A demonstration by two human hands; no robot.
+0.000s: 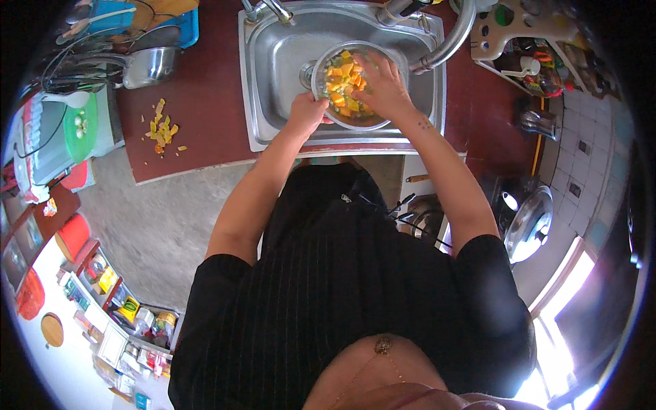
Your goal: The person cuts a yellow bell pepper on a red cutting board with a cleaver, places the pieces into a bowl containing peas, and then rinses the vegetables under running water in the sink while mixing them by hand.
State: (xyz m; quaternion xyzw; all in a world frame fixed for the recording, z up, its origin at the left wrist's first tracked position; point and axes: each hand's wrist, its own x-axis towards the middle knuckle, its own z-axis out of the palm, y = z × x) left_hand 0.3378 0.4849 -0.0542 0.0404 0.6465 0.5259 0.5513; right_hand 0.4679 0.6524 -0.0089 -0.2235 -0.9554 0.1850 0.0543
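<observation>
A metal bowl point(319, 110) is held over the stainless steel sink point(277, 77), full of orange and yellow-green chunks point(341, 82), perhaps pumpkin, in liquid with small green pieces among them. My left hand point(308, 111) grips the bowl's lower left rim. Over the bowl's right part, my right hand point(382, 84) is spread, with its fingertips among the chunks; whether it pinches any I cannot tell. Peelings and scraps point(163, 130) lie in a heap on the red-brown counter point(205, 102) left of the sink.
A curved faucet spout point(456, 46) reaches over the sink's right edge. At the back left stand a metal pot point(151, 66) and a blue tray point(190, 31). A green plate point(88, 128) is at the far left. To the right are a glass point(538, 123) and a pot lid point(530, 225).
</observation>
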